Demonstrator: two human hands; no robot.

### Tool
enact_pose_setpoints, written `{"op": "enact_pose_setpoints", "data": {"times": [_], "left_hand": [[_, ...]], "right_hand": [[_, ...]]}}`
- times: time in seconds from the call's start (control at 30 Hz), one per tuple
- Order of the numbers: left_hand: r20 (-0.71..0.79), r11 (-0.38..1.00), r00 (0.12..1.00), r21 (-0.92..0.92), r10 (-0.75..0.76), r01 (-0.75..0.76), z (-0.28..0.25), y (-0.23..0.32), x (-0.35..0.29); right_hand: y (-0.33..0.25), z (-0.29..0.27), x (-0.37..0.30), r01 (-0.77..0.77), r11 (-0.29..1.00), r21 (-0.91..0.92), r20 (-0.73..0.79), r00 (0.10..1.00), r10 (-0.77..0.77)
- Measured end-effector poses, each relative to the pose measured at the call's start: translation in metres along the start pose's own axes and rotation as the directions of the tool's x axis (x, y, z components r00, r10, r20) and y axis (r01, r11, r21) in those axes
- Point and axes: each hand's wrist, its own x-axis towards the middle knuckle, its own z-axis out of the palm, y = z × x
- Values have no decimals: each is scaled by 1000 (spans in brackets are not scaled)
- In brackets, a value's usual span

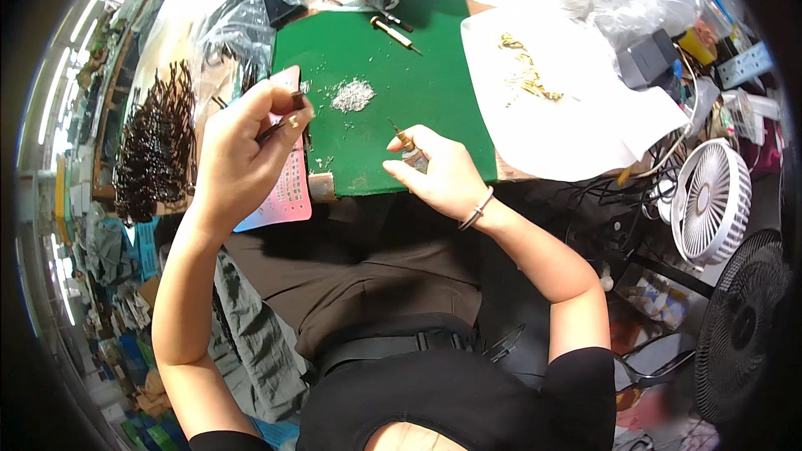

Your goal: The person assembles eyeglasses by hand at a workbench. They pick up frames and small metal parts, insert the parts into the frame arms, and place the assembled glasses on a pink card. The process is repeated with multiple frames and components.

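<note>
Raised over the left edge of the green mat (434, 75), my left hand (238, 146) is closed in a pinch. Between its fingertips sits a small dark brown piece (297, 101), with a pale gold bit beside it; the fingers hide much of it. My right hand (439, 163) is wrapped round a small screwdriver (408, 144), its thin tip pointing up and left over the mat. The two hands are apart. Beyond them lies a heap of tiny silvery parts (352, 95), too small to name surely.
A second screwdriver (393, 33) lies at the mat's far side. White paper (489, 117) on the right bears gold-coloured parts (530, 75). Dark brown curved strips (154, 146) are bunched at left. A pink-blue card (288, 192) overhangs the near edge. A white fan (712, 200) stands right.
</note>
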Motion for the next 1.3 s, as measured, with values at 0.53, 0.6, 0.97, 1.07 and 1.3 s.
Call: {"op": "enact_pose_setpoints", "data": {"times": [0.53,0.6,0.97,1.07,1.3], "left_hand": [[-126,898,990,-425,66,-114,-79,-126,-23],[-144,866,988,-485,60,-124,-87,-147,-29],[-110,667,991,-745,-75,-32,-140,-203,-68],[-125,471,988,-879,-86,-70,-135,-204,-80],[123,190,976,-969,-178,156,-73,-178,-64]], "right_hand": [[-5,25,0,-174,985,14,-289,942,170],[-3,22,-1,-180,984,-8,-281,944,171],[-7,24,9,-314,949,-13,-332,897,292],[-21,21,7,-384,918,-95,-354,875,329],[-22,18,21,-401,912,-83,-210,902,377]]}}
